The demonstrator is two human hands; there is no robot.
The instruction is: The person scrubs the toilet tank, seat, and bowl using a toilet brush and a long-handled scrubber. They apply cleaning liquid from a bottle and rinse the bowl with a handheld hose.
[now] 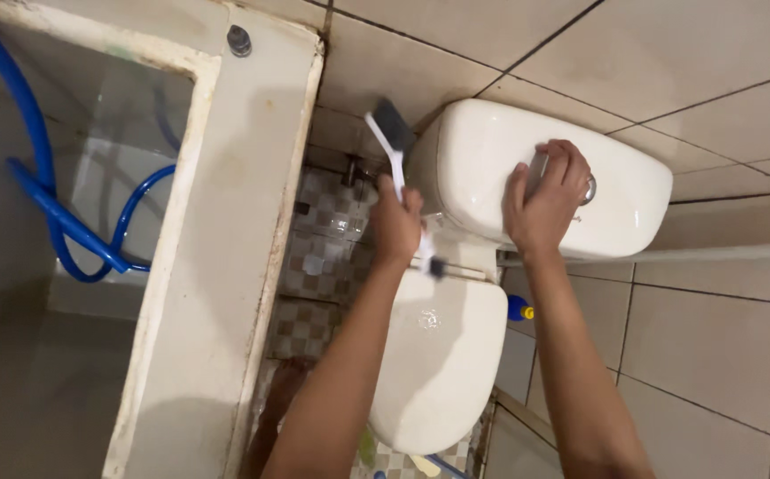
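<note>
Brush [393,142] sits clenched in my left hand [395,226], head up beside the toilet tank [482,151]; my right hand [544,200] presses flat, fingers spread, on the lid. I'd brace there and scrub with short strokes.

The brush [395,153] handle was hidden inside the left hand [395,223] at frame centre. The right hand [544,200] partly covered the flush button [588,189] on the cistern lid [500,160]. A blue-and-yellow object [519,309] behind the toilet was too small to identify — the blue hose [48,200] ran off the upper left edge.
</note>
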